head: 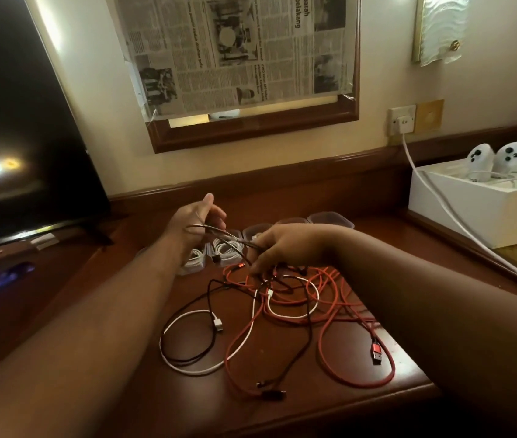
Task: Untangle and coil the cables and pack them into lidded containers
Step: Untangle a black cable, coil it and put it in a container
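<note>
A tangle of red, white and black cables (285,314) lies on the wooden desk (330,415). My left hand (198,218) is raised above it and holds a loop of dark cable (216,230). My right hand (277,248) pinches the same dark cable where it drops into the pile. Behind my hands sit clear plastic containers (330,219); two nearer ones (225,250) have coiled white cables inside. A red USB plug (376,350) lies at the pile's right side.
A dark TV screen (23,128) stands at the left. At the right, a white box (478,213) carries two white controllers (495,159), and a white charger cable (434,197) runs from the wall socket (402,120) down past it.
</note>
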A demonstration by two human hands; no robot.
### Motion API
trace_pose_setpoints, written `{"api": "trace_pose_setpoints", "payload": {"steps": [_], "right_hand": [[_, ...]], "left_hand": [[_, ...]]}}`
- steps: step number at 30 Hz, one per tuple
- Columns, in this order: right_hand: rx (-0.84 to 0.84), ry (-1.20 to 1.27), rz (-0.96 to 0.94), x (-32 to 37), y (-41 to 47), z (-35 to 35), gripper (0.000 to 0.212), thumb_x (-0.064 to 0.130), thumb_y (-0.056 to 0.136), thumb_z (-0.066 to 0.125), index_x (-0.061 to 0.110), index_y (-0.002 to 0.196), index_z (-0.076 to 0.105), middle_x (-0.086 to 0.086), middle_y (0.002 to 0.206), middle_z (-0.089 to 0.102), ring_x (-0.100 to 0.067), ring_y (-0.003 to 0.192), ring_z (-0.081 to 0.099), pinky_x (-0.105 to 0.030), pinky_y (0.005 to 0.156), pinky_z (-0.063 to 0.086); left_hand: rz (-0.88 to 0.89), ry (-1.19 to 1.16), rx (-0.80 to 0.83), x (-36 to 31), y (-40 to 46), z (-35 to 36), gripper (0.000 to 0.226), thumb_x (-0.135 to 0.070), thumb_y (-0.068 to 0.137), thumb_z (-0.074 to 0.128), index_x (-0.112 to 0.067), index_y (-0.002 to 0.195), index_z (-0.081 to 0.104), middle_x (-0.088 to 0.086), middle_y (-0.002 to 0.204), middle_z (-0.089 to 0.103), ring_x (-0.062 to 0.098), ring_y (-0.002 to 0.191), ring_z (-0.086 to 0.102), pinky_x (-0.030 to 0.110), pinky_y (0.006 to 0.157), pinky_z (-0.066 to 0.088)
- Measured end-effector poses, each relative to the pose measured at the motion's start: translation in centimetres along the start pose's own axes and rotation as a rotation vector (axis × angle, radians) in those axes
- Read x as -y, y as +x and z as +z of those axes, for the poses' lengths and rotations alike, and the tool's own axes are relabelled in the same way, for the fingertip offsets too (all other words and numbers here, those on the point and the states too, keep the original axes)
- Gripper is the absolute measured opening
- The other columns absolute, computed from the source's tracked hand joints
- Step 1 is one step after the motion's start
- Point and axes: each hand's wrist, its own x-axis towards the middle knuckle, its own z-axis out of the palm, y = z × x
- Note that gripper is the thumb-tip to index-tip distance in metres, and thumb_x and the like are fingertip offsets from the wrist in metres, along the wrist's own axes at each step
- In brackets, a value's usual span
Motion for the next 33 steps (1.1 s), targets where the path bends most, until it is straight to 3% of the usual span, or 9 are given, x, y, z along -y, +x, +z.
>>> {"api": "trace_pose_setpoints", "payload": {"steps": [3, 6, 8, 10, 15, 18, 22, 26, 33], "right_hand": [[0.275, -0.018, -0.054, 0.6, -0.9, 0.2, 0.013, 0.013, 0.093, 0.061, 0.013, 0.106, 0.065, 0.000, 0.101, 0.070, -0.019, 0.099, 0.061, -0.034, 0.088, 0.045], [0.534, 0.022, -0.068, 0.9, -1.6, 0.3, 0.062, 0.023, 0.081, 0.076, 0.007, 0.135, 0.050, -0.004, 0.128, 0.063, -0.017, 0.119, 0.058, -0.037, 0.105, 0.043], [0.634, 0.052, -0.058, 1.1, -1.9, 0.5, 0.092, 0.033, 0.069, 0.086, 0.011, 0.146, 0.039, -0.016, 0.144, 0.051, -0.027, 0.132, 0.050, -0.048, 0.114, 0.036], [0.642, 0.067, -0.060, 1.5, -2.5, 0.7, 0.085, 0.028, 0.072, 0.084, 0.015, 0.143, 0.040, -0.020, 0.146, 0.048, -0.031, 0.133, 0.049, -0.048, 0.114, 0.035], [0.142, 0.177, -0.038, 2.9, -4.0, 1.4, 0.038, 0.021, 0.090, 0.064, 0.018, 0.127, 0.056, -0.013, 0.127, 0.063, -0.029, 0.112, 0.063, -0.040, 0.094, 0.052], [-0.381, 0.114, 0.033, 3.3, -3.9, 2.3, 0.043, 0.030, 0.086, 0.074, 0.011, 0.118, 0.051, -0.010, 0.112, 0.061, -0.019, 0.091, 0.064, -0.025, 0.064, 0.051], [-1.009, -0.147, -0.178, 3.6, -4.6, 4.1, 0.045, 0.047, 0.080, 0.075, 0.022, 0.106, 0.048, 0.006, 0.105, 0.046, -0.010, 0.090, 0.047, -0.022, 0.071, 0.042], [-0.669, -0.177, -0.100, 5.4, -5.0, 6.1, 0.042, 0.056, 0.086, 0.065, 0.018, 0.100, 0.054, 0.000, 0.091, 0.063, -0.014, 0.079, 0.062, -0.029, 0.062, 0.051], [-0.320, 0.614, 0.153, 5.4, -4.7, 6.3, 0.016, 0.012, 0.099, 0.041, 0.009, 0.093, 0.055, -0.005, 0.069, 0.054, -0.018, 0.058, 0.053, -0.030, 0.054, 0.049]], "left_hand": [[0.166, 0.296, 0.122, -3.0, -1.7, -0.3, 0.049, -0.045, 0.104, 0.040, -0.013, 0.076, 0.066, -0.006, 0.049, 0.042, 0.014, 0.049, 0.041, 0.030, 0.056, 0.035], [0.235, 0.512, 0.198, -6.0, -3.5, -0.4, 0.025, -0.039, 0.099, 0.055, -0.022, 0.086, 0.068, -0.001, 0.063, 0.050, 0.010, 0.055, 0.043, 0.028, 0.060, 0.039], [0.204, 0.403, 0.304, -7.5, -4.3, -0.6, 0.010, -0.020, 0.095, 0.063, -0.027, 0.090, 0.068, 0.005, 0.078, 0.057, 0.019, 0.071, 0.048, 0.033, 0.071, 0.042], [0.127, 0.229, 0.453, -8.6, -4.7, -1.3, 0.029, 0.003, 0.089, 0.060, -0.023, 0.101, 0.065, 0.000, 0.075, 0.057, 0.019, 0.072, 0.049, 0.032, 0.069, 0.045], [-0.072, -0.061, 0.642, -10.0, -6.9, -1.4, 0.048, 0.003, 0.073, 0.052, -0.015, 0.117, 0.058, 0.000, 0.069, 0.042, 0.010, 0.055, 0.036, 0.021, 0.048, 0.035], [-0.153, -0.259, 0.475, -10.0, -8.1, -0.4, 0.029, -0.003, 0.092, 0.038, -0.015, 0.109, 0.059, -0.002, 0.064, 0.028, 0.006, 0.048, 0.021, 0.017, 0.040, 0.018], [-0.255, -0.586, 0.222, -9.8, -9.8, 1.7, 0.029, -0.002, 0.099, 0.030, -0.006, 0.101, 0.060, -0.002, 0.062, 0.028, 0.005, 0.045, 0.024, 0.013, 0.035, 0.023], [-0.353, -0.806, 0.071, -9.5, -11.3, 3.6, 0.025, -0.002, 0.098, 0.034, -0.001, 0.100, 0.059, 0.003, 0.065, 0.038, 0.009, 0.048, 0.037, 0.018, 0.044, 0.037], [-0.256, -0.545, 0.081, -9.7, -12.7, 4.3, 0.035, -0.001, 0.101, 0.030, -0.008, 0.104, 0.064, 0.010, 0.093, 0.067, 0.021, 0.091, 0.063, 0.026, 0.069, 0.051]]}}
